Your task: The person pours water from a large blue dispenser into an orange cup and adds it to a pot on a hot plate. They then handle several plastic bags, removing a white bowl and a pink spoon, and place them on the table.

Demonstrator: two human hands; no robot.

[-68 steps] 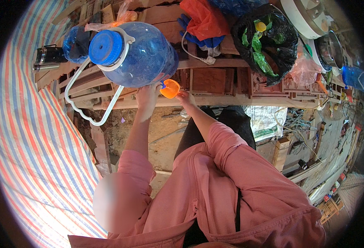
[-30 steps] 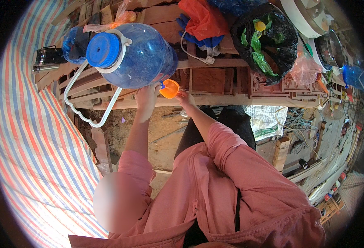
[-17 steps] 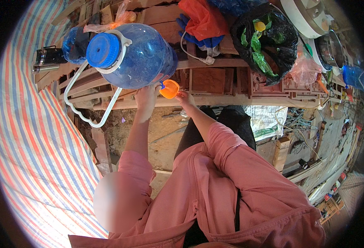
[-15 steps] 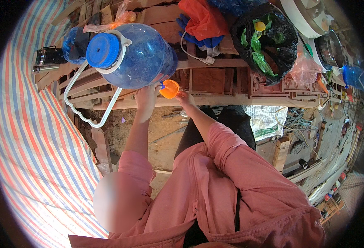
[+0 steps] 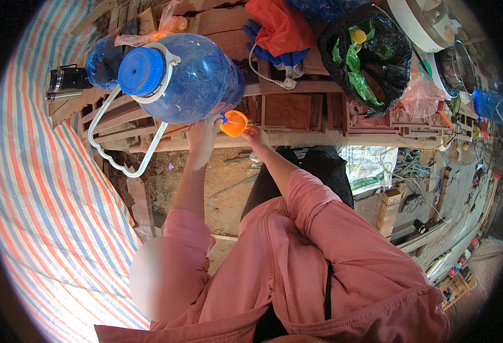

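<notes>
A big clear-blue water jug (image 5: 197, 74) with a blue screw cap (image 5: 141, 71) and a white carrying handle (image 5: 98, 137) lies tilted on a wooden rack. At its lower right edge a small blue tap (image 5: 224, 118) shows. My left hand (image 5: 201, 136) is closed at this tap, against the jug's underside; its fingertips are partly hidden. Just right of it, my right hand (image 5: 256, 137) pinches the side of an orange cup (image 5: 234, 124), its mouth turned up beneath the tap. What the cup contains I cannot make out.
Behind the hands runs a wooden rack (image 5: 288, 139). On it lie a red plastic bag (image 5: 280, 26), blue gloves (image 5: 288, 57), a white cable plug (image 5: 288, 83) and a black bag (image 5: 334, 68) with green scraps. A striped tarp (image 5: 51, 200) hangs at left.
</notes>
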